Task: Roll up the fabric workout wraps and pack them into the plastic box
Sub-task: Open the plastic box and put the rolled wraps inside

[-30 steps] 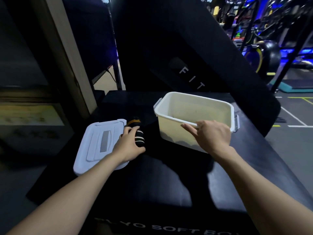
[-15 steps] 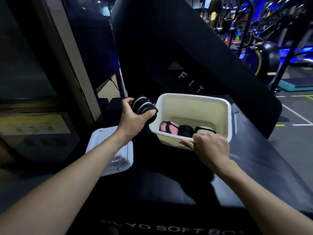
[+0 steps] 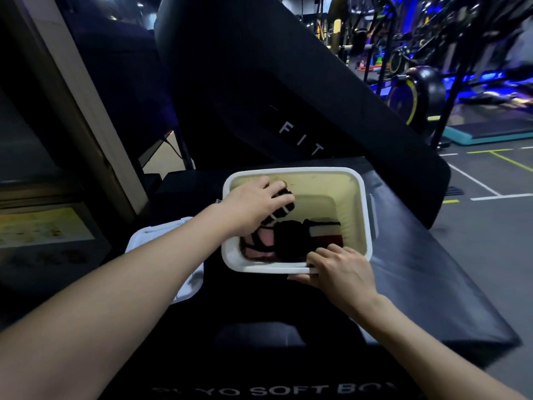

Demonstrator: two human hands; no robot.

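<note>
left hand (image 3: 253, 202) grips striped wrap (image 3: 281, 207) inside box (image 3: 366, 226).

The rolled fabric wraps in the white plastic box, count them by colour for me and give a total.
Black roll with white stripes, gripped by the left hand: 1
Pink roll with black straps: 1
Plain black roll: 1
White and dark red roll with a black edge: 1
Total in the white plastic box: 4

Left hand (image 3: 253, 204) holds a black wrap (image 3: 284, 207) inside the box (image 3: 364, 215), mid-frame; right hand (image 3: 341, 272) grips its near rim.
</note>
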